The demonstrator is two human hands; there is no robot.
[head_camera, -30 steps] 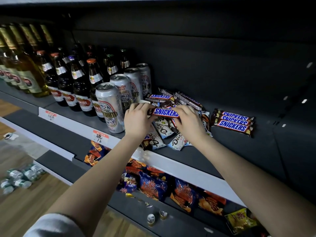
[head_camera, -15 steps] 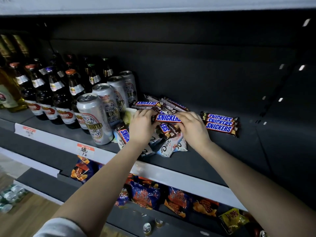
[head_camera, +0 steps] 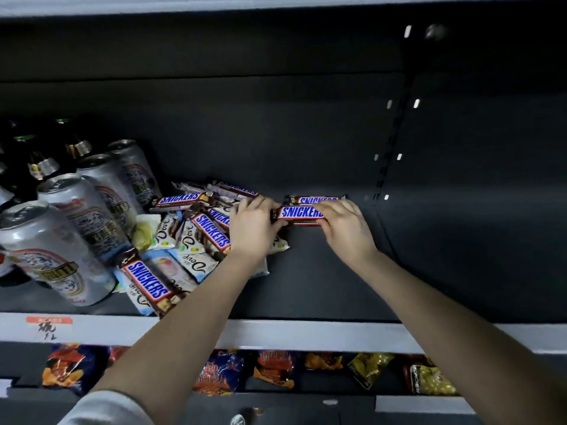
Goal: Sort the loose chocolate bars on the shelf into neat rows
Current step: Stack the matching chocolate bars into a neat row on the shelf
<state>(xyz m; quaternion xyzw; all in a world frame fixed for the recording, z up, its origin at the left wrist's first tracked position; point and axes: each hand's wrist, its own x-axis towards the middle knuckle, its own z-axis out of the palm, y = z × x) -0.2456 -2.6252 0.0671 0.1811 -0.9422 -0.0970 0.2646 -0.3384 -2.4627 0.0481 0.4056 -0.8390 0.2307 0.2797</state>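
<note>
Left hand (head_camera: 254, 230) and right hand (head_camera: 345, 230) each pinch one end of a bar (head_camera: 300, 212), fingers curled. Its long axis runs left-right, parallel to the row (head_camera: 316, 199) just behind. The loose pile (head_camera: 211, 233) lies leftward, nearest the left hand.

Both hands hold one Snickers bar (head_camera: 299, 212) flat by its ends: the left hand (head_camera: 254, 228) pinches the left end and the right hand (head_camera: 343, 228) curls over the right end. Just behind it lies a row of Snickers (head_camera: 316, 199). A loose pile of Snickers and Dove bars (head_camera: 196, 240) lies to the left on the dark shelf (head_camera: 337, 286). Silver cans (head_camera: 55, 250) stand further left, and snack bags (head_camera: 276, 368) lie on the shelf below.
</note>
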